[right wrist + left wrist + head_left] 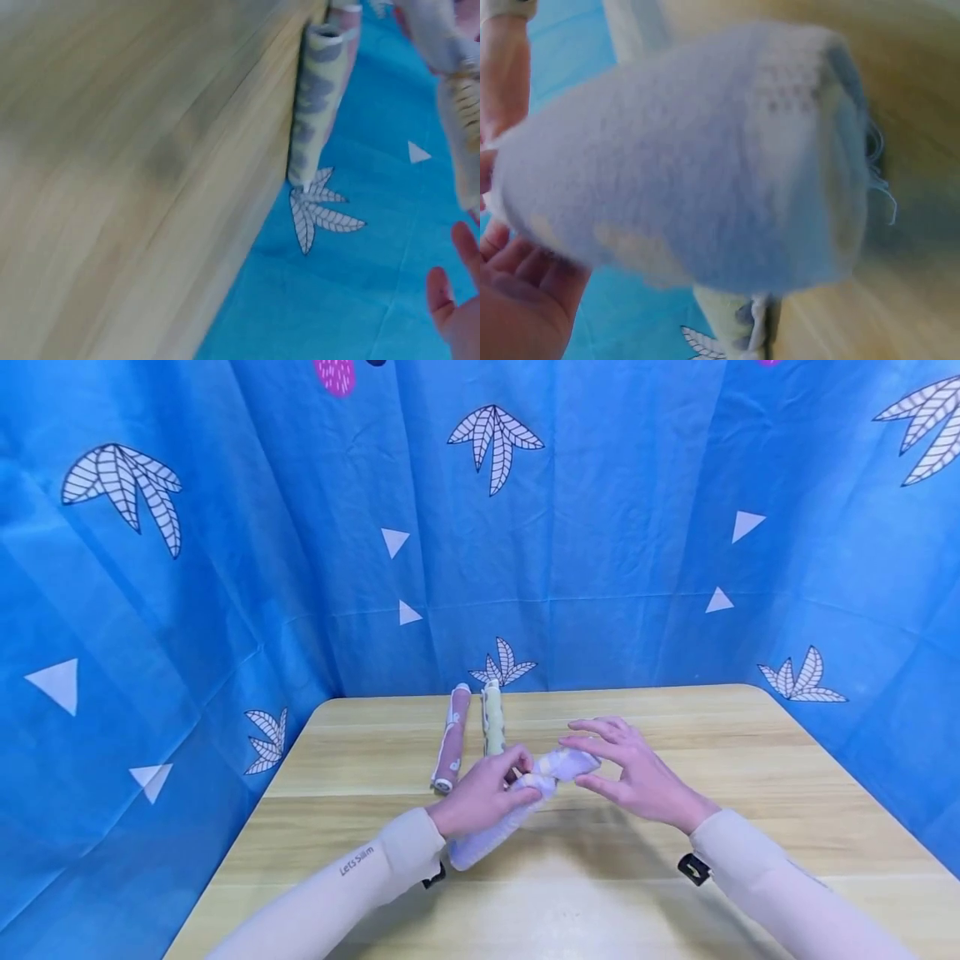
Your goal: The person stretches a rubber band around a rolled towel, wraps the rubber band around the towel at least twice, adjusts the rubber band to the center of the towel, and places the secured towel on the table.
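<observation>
A rolled lavender towel (487, 841) with pale yellow patches is held slantwise above the table. My left hand (480, 793) grips it around the middle, fingers curled and thumb over the near side. In the left wrist view the near end of the towel (667, 157) looks like a thick roll with loose threads hanging by it. By the towel's far end, my right hand (637, 772) has its fingers spread around the tip. The right wrist view shows those fingers apart from the cloth, with a gap between.
Two more rolled towels lie side by side towards the back of the wooden table (720, 752): a dusty pink one (452, 739) and a pale green one (493, 718) with grey patches. A blue patterned curtain (600, 527) encloses the table's back and sides.
</observation>
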`<state>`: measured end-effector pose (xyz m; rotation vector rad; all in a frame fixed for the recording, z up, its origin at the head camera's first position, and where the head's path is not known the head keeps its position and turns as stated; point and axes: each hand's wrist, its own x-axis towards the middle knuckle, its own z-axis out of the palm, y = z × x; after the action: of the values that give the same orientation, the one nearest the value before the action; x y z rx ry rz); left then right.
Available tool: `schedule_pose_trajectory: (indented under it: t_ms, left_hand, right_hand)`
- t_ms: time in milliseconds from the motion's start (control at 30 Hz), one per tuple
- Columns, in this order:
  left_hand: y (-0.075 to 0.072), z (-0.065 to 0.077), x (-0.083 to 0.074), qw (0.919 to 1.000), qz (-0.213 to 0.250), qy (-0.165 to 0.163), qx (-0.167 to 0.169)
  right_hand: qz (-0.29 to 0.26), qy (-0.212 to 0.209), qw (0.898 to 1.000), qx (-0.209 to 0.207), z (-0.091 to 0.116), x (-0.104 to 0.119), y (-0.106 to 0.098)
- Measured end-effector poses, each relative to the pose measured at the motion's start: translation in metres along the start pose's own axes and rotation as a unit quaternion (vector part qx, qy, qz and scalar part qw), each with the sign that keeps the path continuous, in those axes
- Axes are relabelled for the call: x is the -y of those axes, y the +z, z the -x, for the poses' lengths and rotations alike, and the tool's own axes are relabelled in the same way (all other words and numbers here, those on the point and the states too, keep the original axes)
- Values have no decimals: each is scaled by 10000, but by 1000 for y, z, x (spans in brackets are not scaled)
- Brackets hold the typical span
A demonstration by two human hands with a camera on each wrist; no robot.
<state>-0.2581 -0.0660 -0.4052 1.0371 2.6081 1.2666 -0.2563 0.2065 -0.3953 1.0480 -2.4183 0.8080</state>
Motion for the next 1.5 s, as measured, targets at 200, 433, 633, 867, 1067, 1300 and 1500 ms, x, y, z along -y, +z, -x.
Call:
schedule_pose_trajectory:
  t_ms: [200, 433, 633, 867, 1067, 1300, 1500]
  left_hand:
    - [-2, -2, -2, 9951, 909, 13, 391]
    - [3, 0, -6, 9995, 216, -74, 214]
    - [14, -2, -11, 9822, -1828, 178, -397]
    - [9, -3, -11, 9793, -1994, 152, -309]
    - [12, -3, -10, 9742, -2166, 547, -304]
    - [12, 4, -2, 9331, -3379, 968, -765]
    - [7, 0, 4, 9676, -2446, 198, -601]
  right_hand:
    - [1206, -1079, 9864, -293, 0, -2, -1]
    - [1588, -1361, 9766, -511, -3, -3, 0]
    - [1664, -1077, 9783, -603, -4, -3, 6]
    - [1782, -1041, 9757, -733, -8, -1, 12]
    - [1757, -1024, 9764, -729, -13, -4, 13]
    - [1367, -353, 9870, -772, -11, -9, 9]
    - [796, 230, 9957, -404, -8, -5, 10]
